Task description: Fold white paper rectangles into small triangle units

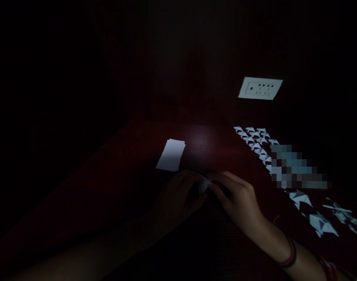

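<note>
A small piece of white paper [204, 185] is held between my two hands, low over the dark red table. My left hand [181, 193], in deep shadow and wearing a ring, has its fingers closed on the paper's left side. From the other side my right hand [237, 195] pinches the paper with thumb and fingers. How the paper is folded is hard to make out in the dark. Just beyond my left hand lies a stack of white paper slips [171, 155], its edges slightly uneven.
Several folded white paper shapes [256, 147] stand in rows along the table's right side, with larger-looking ones [319, 223] nearer me. White paper strips [344, 214] lie beside them. A pixelated patch covers something there. A wall socket [260, 88] is above the dark red tabletop [116, 156].
</note>
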Available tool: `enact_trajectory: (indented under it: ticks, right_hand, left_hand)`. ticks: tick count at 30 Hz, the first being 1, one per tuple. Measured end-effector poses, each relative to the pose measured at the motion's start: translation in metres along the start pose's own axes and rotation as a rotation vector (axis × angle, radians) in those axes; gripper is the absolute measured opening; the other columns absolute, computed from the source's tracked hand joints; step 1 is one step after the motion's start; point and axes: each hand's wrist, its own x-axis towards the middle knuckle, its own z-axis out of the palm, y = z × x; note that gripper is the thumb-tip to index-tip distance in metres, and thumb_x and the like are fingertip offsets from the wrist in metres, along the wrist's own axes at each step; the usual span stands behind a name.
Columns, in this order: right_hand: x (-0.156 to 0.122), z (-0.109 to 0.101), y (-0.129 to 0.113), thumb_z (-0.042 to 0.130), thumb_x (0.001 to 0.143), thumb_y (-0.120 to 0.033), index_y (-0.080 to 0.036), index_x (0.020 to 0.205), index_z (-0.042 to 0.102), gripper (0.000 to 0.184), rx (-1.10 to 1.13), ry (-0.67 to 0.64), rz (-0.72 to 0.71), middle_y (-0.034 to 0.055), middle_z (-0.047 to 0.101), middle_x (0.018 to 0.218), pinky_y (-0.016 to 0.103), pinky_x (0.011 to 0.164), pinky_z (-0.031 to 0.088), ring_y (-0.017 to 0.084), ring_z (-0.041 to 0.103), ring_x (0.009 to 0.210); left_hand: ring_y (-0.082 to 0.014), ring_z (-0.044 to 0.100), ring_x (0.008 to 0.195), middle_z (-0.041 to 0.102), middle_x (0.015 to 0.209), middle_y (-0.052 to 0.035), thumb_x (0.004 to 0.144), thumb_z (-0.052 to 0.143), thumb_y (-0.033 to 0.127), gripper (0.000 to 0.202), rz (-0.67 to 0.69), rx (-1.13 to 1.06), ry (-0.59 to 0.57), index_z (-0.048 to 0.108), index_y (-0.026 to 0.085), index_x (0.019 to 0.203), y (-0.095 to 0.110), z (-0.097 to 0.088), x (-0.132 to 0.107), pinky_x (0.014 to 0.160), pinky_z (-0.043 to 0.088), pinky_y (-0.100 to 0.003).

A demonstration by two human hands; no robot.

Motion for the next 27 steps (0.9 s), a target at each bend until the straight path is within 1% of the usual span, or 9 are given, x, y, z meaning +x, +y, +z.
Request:
enact_trajectory:
  ticks: [3,6,9,11,14,17,20,24,27]
  right_hand:
    - [-0.0010,0.0021,-0.0025,0.047,0.077,-0.010,-0.019,0.092,0.060,0.021,-0.002,-0.010,-0.016,0.0039,0.061,0.087,0.026,0.071,0.046,0.014,0.056,0.079]
    - [-0.0017,0.0023,-0.0039,0.046,0.078,-0.010,-0.018,0.093,0.059,0.022,0.002,-0.022,-0.031,0.0040,0.060,0.087,0.026,0.071,0.046,0.014,0.055,0.079]
    - [-0.0018,0.0008,-0.0043,0.046,0.078,-0.011,-0.018,0.093,0.059,0.021,0.001,-0.021,-0.047,0.0042,0.060,0.086,0.026,0.071,0.045,0.014,0.055,0.079]
    - [-0.0017,-0.0002,-0.0039,0.046,0.078,-0.011,-0.018,0.093,0.059,0.021,0.002,-0.018,-0.061,0.0041,0.060,0.087,0.026,0.072,0.045,0.014,0.055,0.080]
    - [-0.0012,-0.0012,-0.0026,0.047,0.078,-0.011,-0.018,0.094,0.059,0.021,0.006,-0.007,-0.072,0.0038,0.060,0.087,0.026,0.072,0.045,0.014,0.055,0.081]
    - [-0.0004,-0.0017,-0.0014,0.047,0.078,-0.012,-0.018,0.093,0.059,0.021,-0.001,-0.008,-0.066,0.0040,0.060,0.087,0.026,0.071,0.046,0.014,0.055,0.081]
    - [0.0004,-0.0018,-0.0013,0.047,0.078,-0.012,-0.018,0.093,0.059,0.021,0.003,-0.013,-0.067,0.0042,0.060,0.087,0.027,0.071,0.046,0.014,0.055,0.081]
    - [0.0008,-0.0007,-0.0022,0.046,0.078,-0.012,-0.018,0.093,0.059,0.020,0.014,-0.026,-0.063,0.0041,0.060,0.086,0.026,0.070,0.046,0.014,0.055,0.080]
    - [0.0015,0.0006,-0.0021,0.046,0.079,-0.013,-0.018,0.095,0.059,0.021,0.019,-0.042,-0.064,0.0050,0.060,0.087,0.026,0.070,0.047,0.015,0.056,0.080]
  left_hand:
    - [-0.0163,0.047,0.092,0.051,0.098,-0.0015,0.079,0.048,0.021,0.018,0.015,0.046,0.067,0.047,0.021,0.098,-0.0007,0.0019,-0.0005,0.082,0.039,-0.032]
    - [-0.0174,0.043,0.101,0.045,0.109,-0.0032,0.078,0.048,0.016,0.016,0.057,0.089,0.127,0.050,0.020,0.094,-0.0001,0.0000,-0.0003,0.086,0.037,-0.033]
    - [-0.0180,0.037,0.111,0.040,0.119,-0.0036,0.078,0.047,0.014,0.015,0.117,0.115,0.119,0.050,0.019,0.091,0.0000,-0.0025,0.0004,0.092,0.033,-0.034]
    - [-0.0174,0.037,0.112,0.044,0.117,-0.0030,0.079,0.045,0.014,0.015,0.170,0.123,0.098,0.050,0.019,0.092,-0.0008,-0.0031,0.0006,0.093,0.031,-0.035]
    - [-0.0160,0.046,0.103,0.054,0.105,-0.0022,0.081,0.044,0.015,0.015,0.213,0.155,0.107,0.051,0.019,0.094,-0.0020,-0.0031,0.0005,0.089,0.034,-0.034]
    - [-0.0150,0.053,0.091,0.058,0.097,-0.0018,0.081,0.044,0.015,0.013,0.226,0.179,0.129,0.052,0.018,0.091,-0.0016,-0.0032,0.0002,0.082,0.038,-0.033]
    - [-0.0147,0.054,0.086,0.059,0.093,-0.0019,0.081,0.044,0.016,0.011,0.230,0.173,0.126,0.051,0.018,0.090,-0.0003,-0.0030,-0.0003,0.079,0.040,-0.032]
    - [-0.0148,0.055,0.084,0.059,0.090,-0.0016,0.081,0.046,0.019,0.010,0.191,0.161,0.136,0.051,0.018,0.090,-0.0005,-0.0007,-0.0014,0.078,0.042,-0.030]
    - [-0.0142,0.056,0.080,0.060,0.087,-0.0013,0.082,0.044,0.019,0.010,0.186,0.164,0.152,0.051,0.018,0.089,-0.0027,0.0013,-0.0016,0.076,0.043,-0.029]
